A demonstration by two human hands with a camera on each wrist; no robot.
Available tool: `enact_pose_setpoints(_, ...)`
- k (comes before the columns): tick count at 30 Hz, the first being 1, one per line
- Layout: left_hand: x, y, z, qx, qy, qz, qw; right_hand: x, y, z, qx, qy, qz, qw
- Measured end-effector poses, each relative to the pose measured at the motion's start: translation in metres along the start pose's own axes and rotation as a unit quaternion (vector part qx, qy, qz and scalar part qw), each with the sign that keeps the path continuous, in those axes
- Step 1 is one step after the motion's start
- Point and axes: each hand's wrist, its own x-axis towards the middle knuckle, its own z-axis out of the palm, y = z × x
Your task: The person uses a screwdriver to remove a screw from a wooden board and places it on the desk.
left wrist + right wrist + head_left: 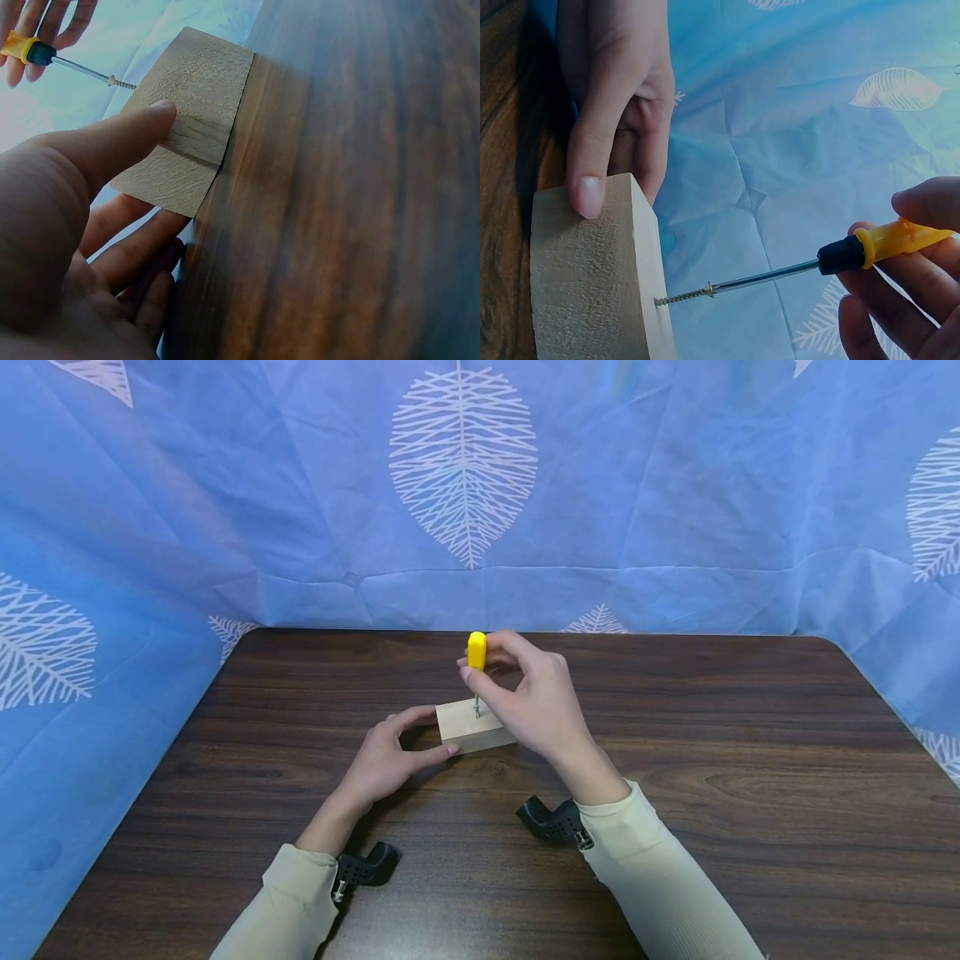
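- Left hand [385,757], spread block-wide, grips left end of pale rectangular wooden block [455,722] on dark wood-grain desk [750,735], presumably steadying.
- Right hand [536,697], narrowly curled, pinches yellow-handled screwdriver [477,652] upright on metal screw [684,297] at block's top, likely aligning.

The screwdriver [900,238] in the right hand [536,702] has a bright yellow handle, a black collar [840,255] near the fingertips, then a plain silvery shaft [765,277]. The screw [682,297] out past those fingers is dull metallic, striped with thread lines. Block [468,727] in the left hand [386,760]: pale creamy wood, fine grain. Sleeves [660,868] behind both hands are cream, kinda ribbed on the right one, with black wrist gadgets [551,821] beside them. Table [750,735] under the hands is dark brown, streaky woodgrain. The cloth [675,485] beyond them is blue with white leaf prints [465,460].
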Motion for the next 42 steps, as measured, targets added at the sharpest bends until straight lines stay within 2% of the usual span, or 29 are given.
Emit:
enact_pose_setpoints(4,0.0002,-0.0004,0.0001,-0.001,0.0,-0.001,1.0,0.0003,0.0,0.0005,0.007,-0.009,-0.001,1.0)
enact_pose_setpoints(15,0.0001,0.0002,0.0004,0.003,0.003,0.003,1.0,0.0014,0.0002,0.0009,0.022,-0.029,0.03,0.999)
enact_pose_setpoints(25,0.0009,0.0018,0.0005,0.008,0.007,0.002,0.9999,0.0008,-0.0015,0.0014,0.026,-0.034,0.042,0.998)
enact_pose_setpoints(35,0.0006,0.0014,-0.001,0.009,0.003,0.003,1.0,0.001,-0.0015,0.0013,0.025,-0.041,0.039,0.998)
enact_pose_setpoints(42,0.0001,0.0013,-0.0005,0.005,0.002,0.002,1.0,-0.0008,0.0009,0.0022,0.002,-0.039,0.031,0.999)
